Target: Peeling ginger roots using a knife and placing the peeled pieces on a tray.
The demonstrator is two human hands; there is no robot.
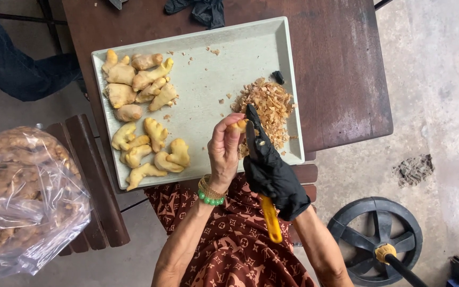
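The bare left hand has its grip pinched on a small knob of ginger, pale yellow and smooth where the skin is off. It sits at the fingertips, just above the tray's 5 o'clock corner. The right hand, in a crinkled black glove, has its grip wrapped around a peeler with a glossy yellow plastic handle that sticks out toward 6 o'clock; the dark blade end lies against the ginger.

Both hands work over a rectangular tray, matte grey-green with a raised rim and rounded corners. At its 9 o'clock side lies a cluster of peeled ginger pieces, lumpy, branched, buttery yellow. At 3 o'clock a heap of peelings sits dry, flaky and tan, with stray flakes scattered across the bare middle. A small black scrap lies just beside the heap at 1 o'clock.

The tray rests on a dark brown wooden tabletop, worn pale along its 3 o'clock side. At 9 o'clock of the view a clear, wrinkled plastic bag holds unpeeled ginger, knobbly and brown, beside a slatted wooden bench. A beaded green bracelet with a gold band circles the left wrist above brown patterned fabric. A black wheel-shaped plastic base stands on the concrete floor at 4 o'clock.
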